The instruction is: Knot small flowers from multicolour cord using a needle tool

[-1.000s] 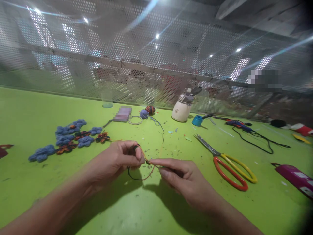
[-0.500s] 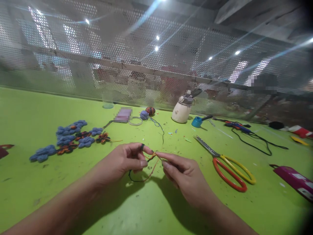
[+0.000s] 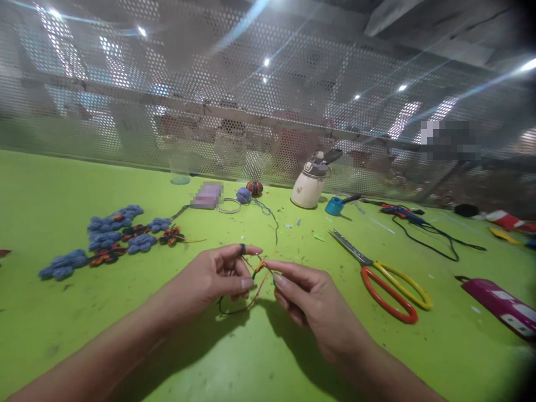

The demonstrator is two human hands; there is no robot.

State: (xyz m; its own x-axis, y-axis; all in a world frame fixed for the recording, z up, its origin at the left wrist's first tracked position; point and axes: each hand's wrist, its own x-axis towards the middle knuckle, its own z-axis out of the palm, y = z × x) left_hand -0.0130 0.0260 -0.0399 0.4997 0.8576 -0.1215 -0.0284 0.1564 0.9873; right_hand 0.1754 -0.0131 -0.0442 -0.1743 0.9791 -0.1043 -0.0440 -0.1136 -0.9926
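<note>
My left hand (image 3: 218, 273) pinches a small piece of black-and-orange yarn work (image 3: 258, 268) between thumb and fingers, its index finger stretched out with dark yarn wrapped round it. My right hand (image 3: 312, 296) is closed on a thin crochet hook (image 3: 270, 270), mostly hidden by the fingers, whose tip passes through the yarn work. From the piece a loop of dark and reddish yarn (image 3: 238, 312) hangs below the hands. Crocheted flowers in blue (image 3: 141, 243) and in black and orange (image 3: 171, 235) lie on the green table (image 3: 201, 363) to the left.
Scissors (image 3: 368, 262) with red and yellow handles lie right of my hands, beside a purple case (image 3: 498, 298). Farther back are a blue yarn ball (image 3: 243, 195), a multicoloured yarn ball (image 3: 254, 188), a white flask (image 3: 309, 187), a blue pot (image 3: 334, 206) and a glue gun (image 3: 402, 214).
The left index finger has straightened and lifted, drawing the yarn up. The crochet hook and yarn work have risen slightly between the hands. The camera view has shifted a little.
</note>
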